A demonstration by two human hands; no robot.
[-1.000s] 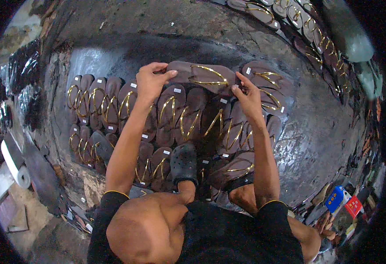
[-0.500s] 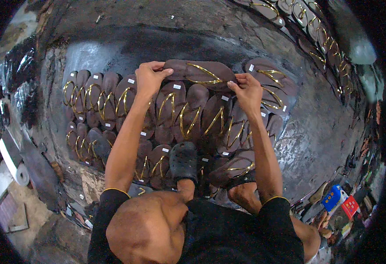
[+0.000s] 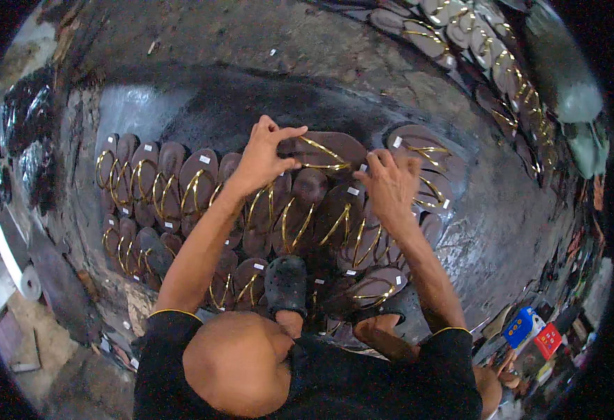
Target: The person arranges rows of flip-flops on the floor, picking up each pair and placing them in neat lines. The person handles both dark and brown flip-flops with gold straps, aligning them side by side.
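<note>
Your left hand (image 3: pixel 258 162) is spanning one sandal (image 3: pixel 338 145), fingers wide; can't tell if your right hand (image 3: pixel 389 190) is gripping. Other sandals (image 3: pixel 196 169) are already lying in rows, this one's pointing crosswise.

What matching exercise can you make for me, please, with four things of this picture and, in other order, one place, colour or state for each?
Things:
1. Left hand
2. Straps
3. Clog
4. Roll

Descriptions:
A. Dark, worn on a foot
B. White, far left of the picture
C. Thumb and forefinger apart, at the left end of the sideways sandal
D. Shiny gold

Right pairs: 1-C, 2-D, 3-A, 4-B
</note>
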